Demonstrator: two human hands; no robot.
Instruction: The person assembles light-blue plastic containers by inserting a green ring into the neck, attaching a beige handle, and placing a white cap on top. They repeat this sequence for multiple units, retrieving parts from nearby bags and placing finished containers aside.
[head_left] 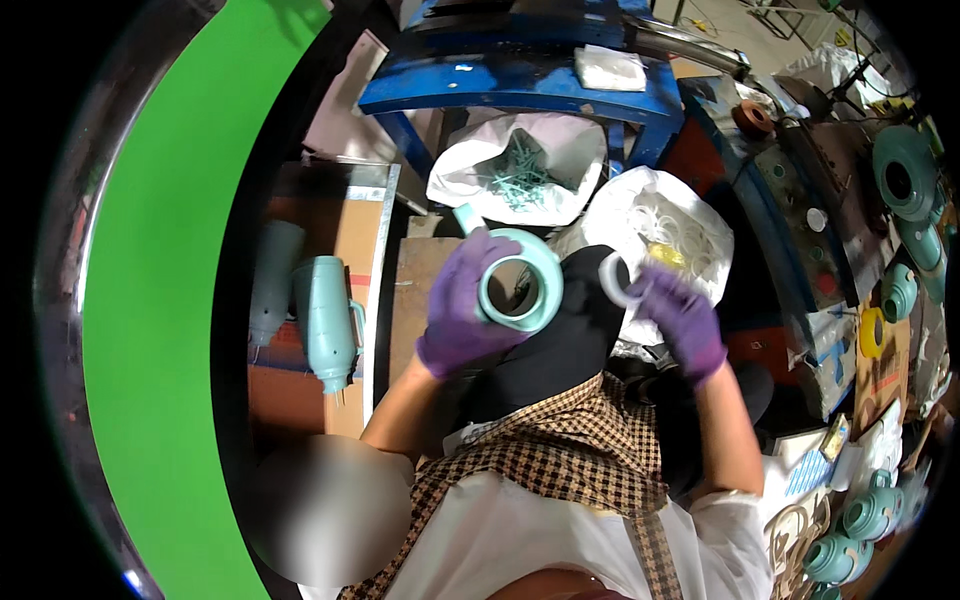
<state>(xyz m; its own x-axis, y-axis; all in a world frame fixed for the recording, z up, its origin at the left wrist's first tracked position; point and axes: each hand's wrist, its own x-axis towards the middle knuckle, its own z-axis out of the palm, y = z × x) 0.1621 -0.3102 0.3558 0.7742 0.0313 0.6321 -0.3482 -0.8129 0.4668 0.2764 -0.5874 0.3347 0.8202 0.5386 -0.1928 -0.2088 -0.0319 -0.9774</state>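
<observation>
My left hand (455, 305), in a purple glove, is closed round a teal thermos jug shell (546, 285) over my lap. The shell's round open end faces up, and its handle (466, 217) sticks out at the far left. To the right of it, my right hand (685, 322), also gloved in purple, pinches a white ring (609, 282) between its fingers. The ring and the shell are apart. Just beyond the right hand stands a white sack (712, 235) holding many similar white rings and a yellow piece.
Another white sack (455, 178) holds thin teal strips beneath a blue bench (530, 88). More teal shells (329, 310) lie in a carton at left, beside a green belt (150, 320). A machine panel (790, 220) and several teal jugs (872, 512) are at right.
</observation>
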